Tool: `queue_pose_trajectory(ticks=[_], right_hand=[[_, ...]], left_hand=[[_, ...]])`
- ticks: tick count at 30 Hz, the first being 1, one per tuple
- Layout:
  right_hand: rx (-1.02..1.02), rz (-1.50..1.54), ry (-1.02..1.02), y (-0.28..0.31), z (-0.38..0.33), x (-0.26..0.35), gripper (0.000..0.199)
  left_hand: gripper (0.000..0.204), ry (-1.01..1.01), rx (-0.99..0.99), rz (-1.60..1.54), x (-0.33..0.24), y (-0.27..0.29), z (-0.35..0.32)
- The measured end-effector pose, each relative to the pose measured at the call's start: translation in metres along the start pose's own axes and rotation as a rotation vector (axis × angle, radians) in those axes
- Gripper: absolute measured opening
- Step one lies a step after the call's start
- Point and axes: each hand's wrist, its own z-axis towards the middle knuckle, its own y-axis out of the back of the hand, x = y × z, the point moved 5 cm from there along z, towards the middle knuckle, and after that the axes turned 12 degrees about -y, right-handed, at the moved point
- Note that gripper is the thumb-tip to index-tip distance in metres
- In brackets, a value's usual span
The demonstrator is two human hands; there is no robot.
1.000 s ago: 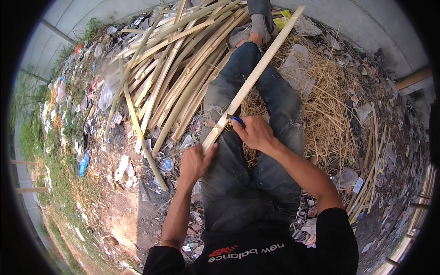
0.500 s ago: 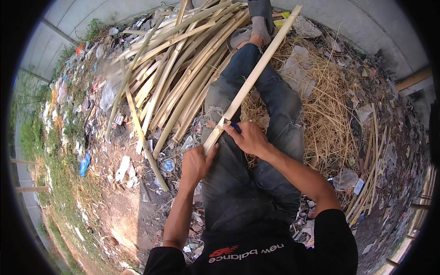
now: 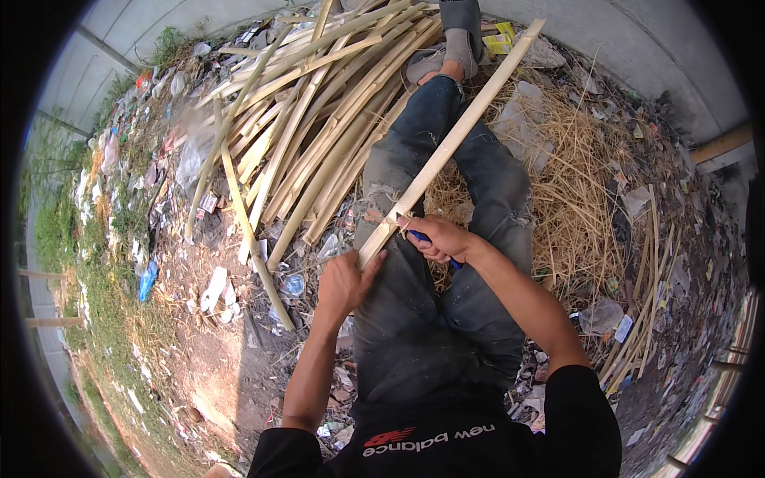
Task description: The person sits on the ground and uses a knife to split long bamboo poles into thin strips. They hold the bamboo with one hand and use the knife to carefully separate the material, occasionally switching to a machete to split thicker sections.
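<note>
A long pale split-bamboo strip (image 3: 470, 123) lies slantwise across my legs, its far end reaching out past my feet. My left hand (image 3: 344, 283) is closed around its near end, with the thumb along the edge. My right hand (image 3: 442, 237) grips a blue-handled knife (image 3: 420, 236) just beyond the left hand. The knife's dark tip is at the strip's right edge, near a notched, rough spot. Thin shavings show there. My fingers hide much of the handle, and most of the blade cannot be made out.
A large heap of bamboo strips (image 3: 319, 135) lies ahead to the left. Dry straw-like shavings (image 3: 578, 191) cover the ground right of my legs (image 3: 398, 295). More thin strips (image 3: 641, 311) lie at the right. Scattered litter surrounds me, and a grey wall (image 3: 629, 48) stands at the back.
The strip's far end has swung slightly right. My right hand has turned and shifted a little right, showing more of the blue handle. My left hand keeps its hold.
</note>
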Motion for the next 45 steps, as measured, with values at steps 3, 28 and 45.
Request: queue_pose_trajectory(ticks=[3,28,45], right_hand=[[-0.308,-0.238,0.313,0.003,-0.004,0.010,0.065],[-1.075,-0.646,0.532,0.069,-0.062,0.064,0.054],[-1.089,-0.754,0.357,0.053,-0.044,0.061,0.065]], left_hand=[[0.069,0.015,-0.018,0.007,-0.002,0.002,0.000],[0.074,0.011,-0.078,-0.007,0.011,-0.002,-0.003],[0.080,0.097,-0.055,-0.032,0.016,-0.011,0.005]])
